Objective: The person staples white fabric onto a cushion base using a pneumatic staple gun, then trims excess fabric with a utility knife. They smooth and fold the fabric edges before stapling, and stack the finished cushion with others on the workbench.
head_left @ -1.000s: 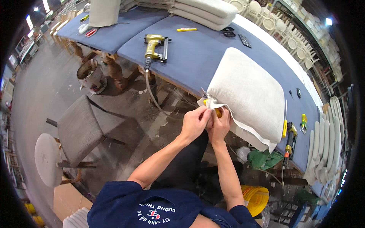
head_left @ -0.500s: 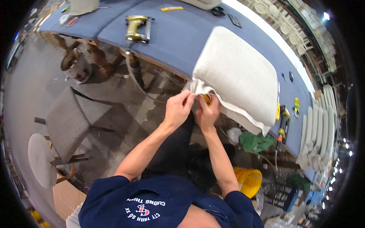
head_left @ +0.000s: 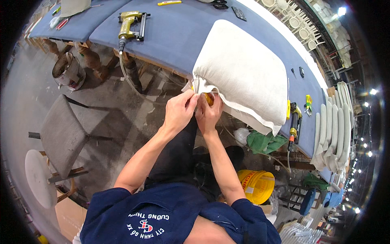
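A cushion [head_left: 243,65] covered in pale cream fabric lies on the blue padded table, its near-left corner at the table's front edge. Loose fabric [head_left: 233,106] hangs along its near side and bunches at that corner. My left hand [head_left: 178,110] is closed, thumb and fingers pinching the bunched fabric. Right beside it, my right hand [head_left: 209,116] is closed around a yellow tool [head_left: 209,99], at the underside of the fabric. Most of the tool is hidden by fingers and cloth, so its kind does not show.
On the blue table [head_left: 170,44] lie a gold staple gun [head_left: 129,26] with a hose, and another air tool [head_left: 295,122] right of the cushion. Several pale cushions [head_left: 335,126] stand stacked at right. A grey chair [head_left: 65,126], a yellow bucket [head_left: 256,186] and a dirty pail [head_left: 69,73] stand below.
The whole view has shifted, so the table and cushion appear farther left and higher. Both hands stay at the same cushion corner, still gripping the fabric and yellow tool.
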Motion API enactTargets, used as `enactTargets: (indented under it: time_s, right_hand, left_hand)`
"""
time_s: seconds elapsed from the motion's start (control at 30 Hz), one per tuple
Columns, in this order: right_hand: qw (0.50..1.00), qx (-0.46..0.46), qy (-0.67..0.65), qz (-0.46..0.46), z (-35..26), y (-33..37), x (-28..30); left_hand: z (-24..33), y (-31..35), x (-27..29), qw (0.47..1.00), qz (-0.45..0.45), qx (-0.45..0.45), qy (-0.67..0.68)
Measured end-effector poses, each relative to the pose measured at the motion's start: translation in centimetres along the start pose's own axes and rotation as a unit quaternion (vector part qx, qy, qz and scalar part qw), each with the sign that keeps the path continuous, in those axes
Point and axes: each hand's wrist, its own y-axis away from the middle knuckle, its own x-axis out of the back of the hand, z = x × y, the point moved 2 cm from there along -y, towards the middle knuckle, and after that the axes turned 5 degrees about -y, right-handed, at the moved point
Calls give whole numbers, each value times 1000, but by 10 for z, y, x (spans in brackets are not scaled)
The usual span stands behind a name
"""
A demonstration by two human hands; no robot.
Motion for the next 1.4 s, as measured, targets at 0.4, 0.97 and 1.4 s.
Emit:
enactTargets:
  time_s: [0.4, 0.97, 1.4]
  right_hand:
    - [996, -29, -78, -32, -9, -6, 20]
    - [942, 16, 34, -334, -11, -119, 150]
    - [918, 168, 44, -356, 3, -160, 99]
  left_hand:
    - [0, -4, 6, 1000, -15, 13, 15]
    - [-2, -49, 13, 978, -67, 1, -197]
    - [-4, -47, 13, 974, -55, -55, -212]
